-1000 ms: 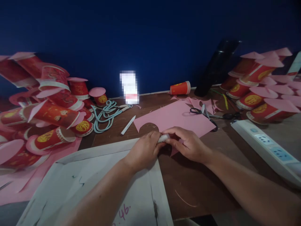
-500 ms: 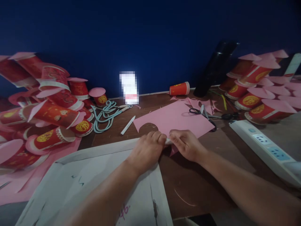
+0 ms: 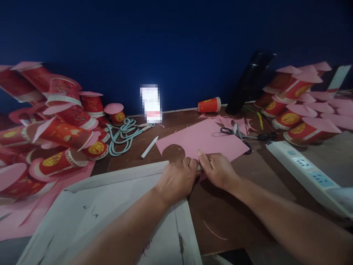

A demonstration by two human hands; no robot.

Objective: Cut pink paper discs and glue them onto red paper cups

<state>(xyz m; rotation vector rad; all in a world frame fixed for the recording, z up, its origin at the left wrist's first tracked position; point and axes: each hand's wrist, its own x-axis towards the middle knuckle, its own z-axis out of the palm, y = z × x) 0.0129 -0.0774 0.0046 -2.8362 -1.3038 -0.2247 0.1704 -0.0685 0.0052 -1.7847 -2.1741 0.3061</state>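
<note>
My left hand [image 3: 178, 177] and my right hand [image 3: 216, 170] are pressed together at the middle of the brown table [image 3: 234, 213]. Both are closed round a small white object [image 3: 199, 167], of which only a sliver shows between the fingers; I cannot name it. They rest at the near edge of a pink paper sheet [image 3: 204, 139] with a round hole cut out. A bit of pink paper pokes out under my right hand. Black-handled scissors [image 3: 242, 135] lie beyond the sheet to the right.
Piles of red paper cups with pink cone lids stand at the left [image 3: 55, 129] and at the right [image 3: 300, 106]. A single red cup [image 3: 209, 105] lies by the blue wall. A teal cord [image 3: 124, 134], a white stick [image 3: 149, 146], a power strip [image 3: 306, 173] and white boards [image 3: 104, 217] surround my hands.
My hands have drawn closer together and closed tighter, so the white object is now almost hidden. The view has shifted slightly.
</note>
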